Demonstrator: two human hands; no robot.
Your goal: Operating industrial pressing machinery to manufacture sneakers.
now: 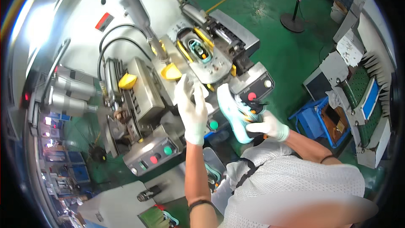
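Observation:
A pale blue sports shoe (234,114) with a thick sole and dark upper is in my right hand (270,127). That hand wears a white glove and closes round the shoe's heel end. My left hand (192,105), also gloved in white, is raised beside the shoe with its fingers spread and nothing in them. Just past its fingertips is a yellow pad (171,72) on the press machine. Another shoe (199,50) sits in the machine's metal cradle (213,69), between yellow side pads. Part of the held shoe's upper is hidden by my right hand.
Control panels with coloured buttons stand at the near left (155,152) and by the held shoe (255,85). A second yellow pad (127,81) is on the left station. More shoe parts lie low near my body. A blue crate (314,118) and a rack (367,114) stand right.

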